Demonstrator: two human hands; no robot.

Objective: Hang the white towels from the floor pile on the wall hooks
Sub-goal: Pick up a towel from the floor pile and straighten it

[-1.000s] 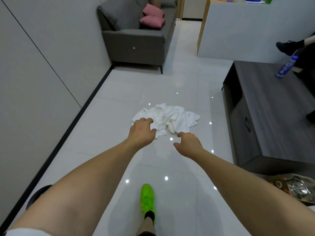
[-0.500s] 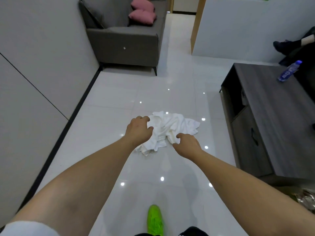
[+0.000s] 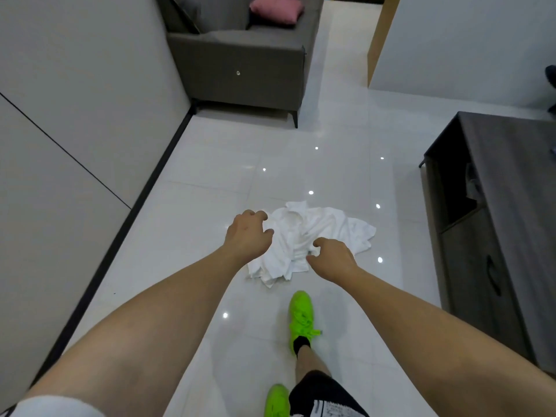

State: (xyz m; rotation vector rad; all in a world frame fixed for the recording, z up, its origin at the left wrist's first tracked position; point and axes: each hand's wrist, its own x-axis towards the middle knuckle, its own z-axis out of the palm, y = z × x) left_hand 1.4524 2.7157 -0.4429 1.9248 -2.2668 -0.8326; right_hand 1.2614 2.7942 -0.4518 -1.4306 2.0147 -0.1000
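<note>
Towels lie heaped on the floor between wall and cabinet, sofa beyond. Left hand and right hand hover loosely curled, holding nothing.

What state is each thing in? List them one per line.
Crumpled white cloth towels: heaped on the floor, none lifted.
Left hand: fingers loosely curled over the pile's left edge, holding nothing.
Right hand: fingers loosely curled at the pile's near edge, holding nothing.
Dark wooden cabinet: upper compartment open.

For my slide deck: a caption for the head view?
Both hands, left and right, reach toward white towels on the floor.
</note>
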